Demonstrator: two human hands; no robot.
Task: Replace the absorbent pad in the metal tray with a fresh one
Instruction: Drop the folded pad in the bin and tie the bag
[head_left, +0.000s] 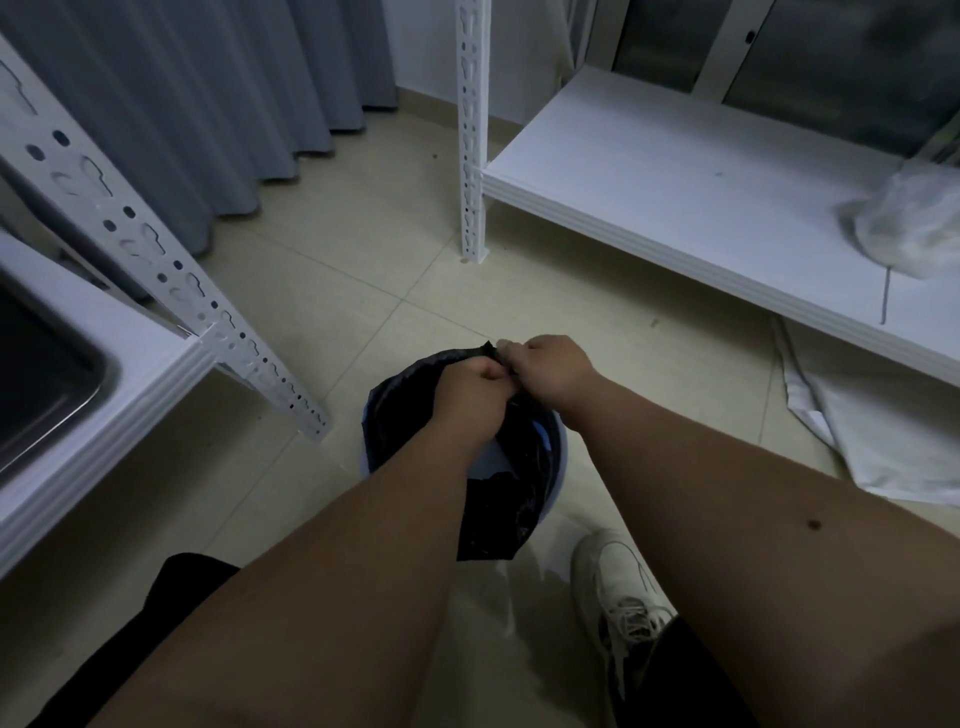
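a: head view, hands first. the left hand (470, 387) is curled into a fist round the black bag (410, 410) that lines the bin. the right hand (553, 371) sits just beside it, fingers bent, pinching the same bag at its far rim. the two hands are close to touching.

b: and the bin?

a: a round bin (551, 470) with a pale blue rim stands on the tiled floor (332, 312), under both forearms. part of the black bag hangs over its near side. something pale lies inside the bag; i cannot tell what it is.

b: where is the metal tray?

a: at the left edge of the frame. the metal tray (44, 384) rests on a low white shelf (150, 358), well apart from the hands. only one corner shows, and no pad can be made out in it.

b: anything else?

a: a second white shelf (675, 187) on the right carries a crumpled clear plastic bag (909, 228) near its right end. a white sheet (883, 431) lies on the floor below that shelf. a grey curtain (208, 104) hangs at the back left. a white shoe (613, 587) stands near the bin.
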